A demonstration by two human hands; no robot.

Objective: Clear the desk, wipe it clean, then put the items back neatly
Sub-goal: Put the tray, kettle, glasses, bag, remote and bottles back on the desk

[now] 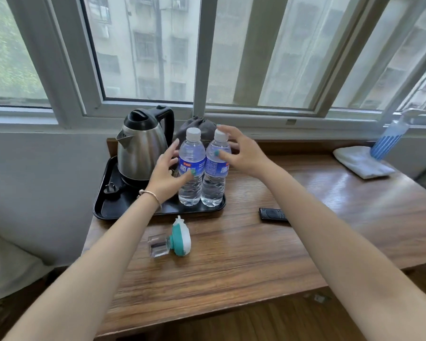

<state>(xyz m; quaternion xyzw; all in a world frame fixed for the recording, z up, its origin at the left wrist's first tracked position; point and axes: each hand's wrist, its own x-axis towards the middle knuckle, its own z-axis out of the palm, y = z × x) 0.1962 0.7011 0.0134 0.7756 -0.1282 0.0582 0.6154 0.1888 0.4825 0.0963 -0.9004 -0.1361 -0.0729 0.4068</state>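
There, both hands' grips were open: the left hand (166, 174) at nine o'clock of two bottles (191, 168), the right hand (241, 153) at three, on the tray (108, 205).

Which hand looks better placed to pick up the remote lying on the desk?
The right hand, probably. The remote control lies on the desk just beside the right forearm, right of the black tray, while the left hand is over by the kettle.

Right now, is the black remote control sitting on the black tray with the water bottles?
No, the black remote control lies on the bare wooden desk, right of the black tray.
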